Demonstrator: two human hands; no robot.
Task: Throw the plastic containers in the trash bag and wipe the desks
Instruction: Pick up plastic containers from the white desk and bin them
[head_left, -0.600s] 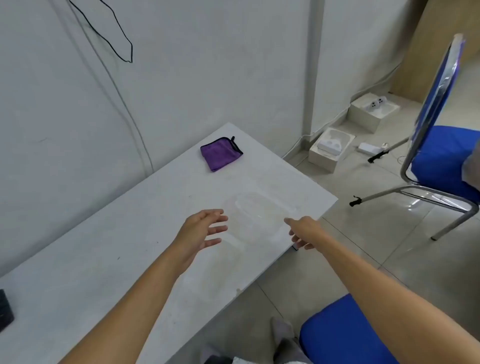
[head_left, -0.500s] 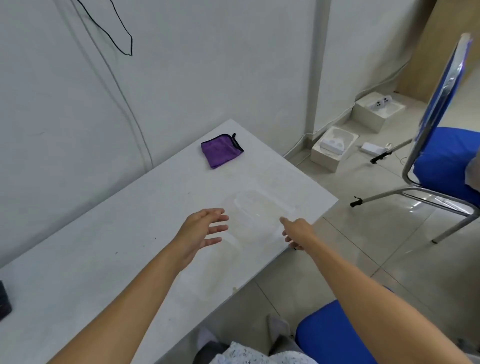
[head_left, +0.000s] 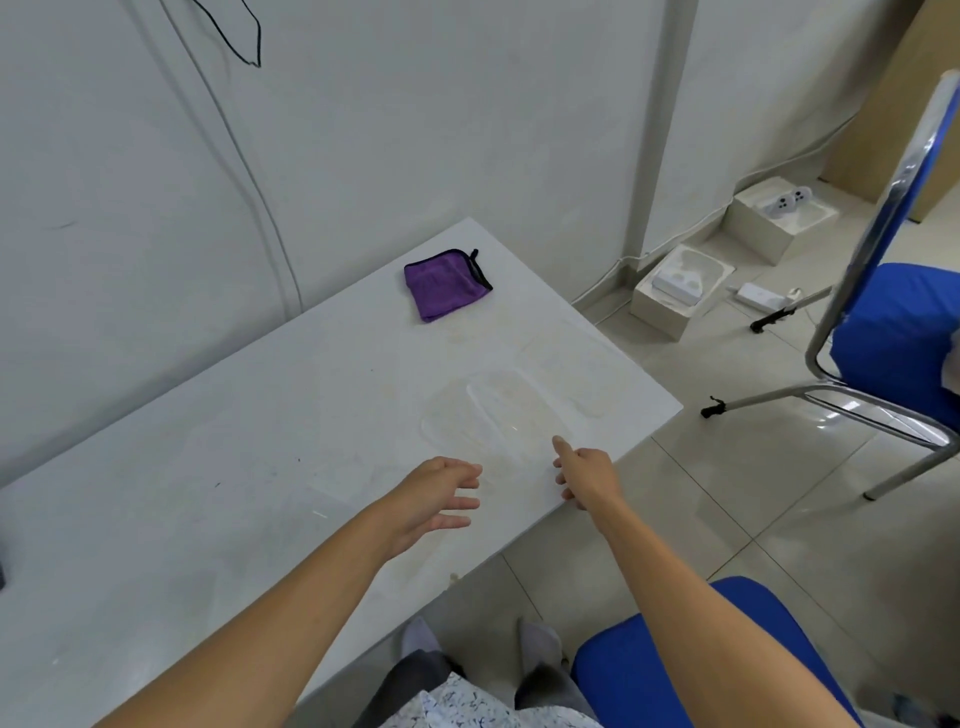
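- A blue chair seat (head_left: 649, 675) sat nearest, at the lower right, beside the person's legs on the tiled floor
- Both bare forearms reached out from the near edge over the white desk (head_left: 208, 467)
- The left hand (head_left: 436, 493) hovered above the desk's near right part with its fingers spread and only slightly bent, and it gripped nothing
- The right hand (head_left: 587, 475) was just to its right, over the desk's near edge, with one digit pointing ahead and the other fingers loosely bent; it held nothing, and whether its tip touched the plastic could not be told
- A clear plastic container (head_left: 498, 410) lay flat on the desk just beyond both hands, near the right end and hard to see against the white top
- A second clear plastic piece (head_left: 571, 364) lay just beyond it and to the right, close to the desk's right edge
- A folded purple cloth (head_left: 447, 283) rested further back near the desk's far right corner, well apart from the hands
- Further right, on the floor by the wall, stood two open white boxes (head_left: 680, 291), and a blue chair with a metal frame (head_left: 893, 322) stood at the right edge
- A thin black cable (head_left: 234, 31) hung on the far wall, upper left
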